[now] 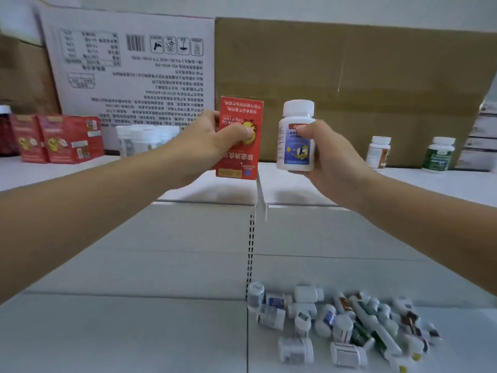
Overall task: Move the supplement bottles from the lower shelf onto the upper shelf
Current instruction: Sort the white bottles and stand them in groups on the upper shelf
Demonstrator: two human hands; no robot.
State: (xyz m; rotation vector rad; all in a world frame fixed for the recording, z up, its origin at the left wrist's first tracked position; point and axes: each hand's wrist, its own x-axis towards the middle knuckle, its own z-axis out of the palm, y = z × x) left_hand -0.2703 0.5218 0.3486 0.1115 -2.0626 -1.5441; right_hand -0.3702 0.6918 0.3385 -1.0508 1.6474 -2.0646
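Supplement bottles [341, 327] lie in a loose heap on the lower shelf [134, 332], to the right of its centre seam, most of them tipped on their sides, white-bodied with mixed labels. My right hand [328, 154] grips one white bottle [295, 135] upright, cap on top, thumb across its blue label and fingers wrapped behind, held over the front part of the upper shelf [419, 181]. My left hand [212, 141] pinches a red box [239, 138] just beside that bottle, thumb on its front face, its print upside down. Farther back on the upper shelf stand an orange-labelled bottle [378, 152] and a green-labelled bottle [439, 154] on the right, a cluster of white bottles [142, 140] and more red boxes [56, 138] on the left. A white carton [129, 65] and a brown carton [349, 84] stand behind them.
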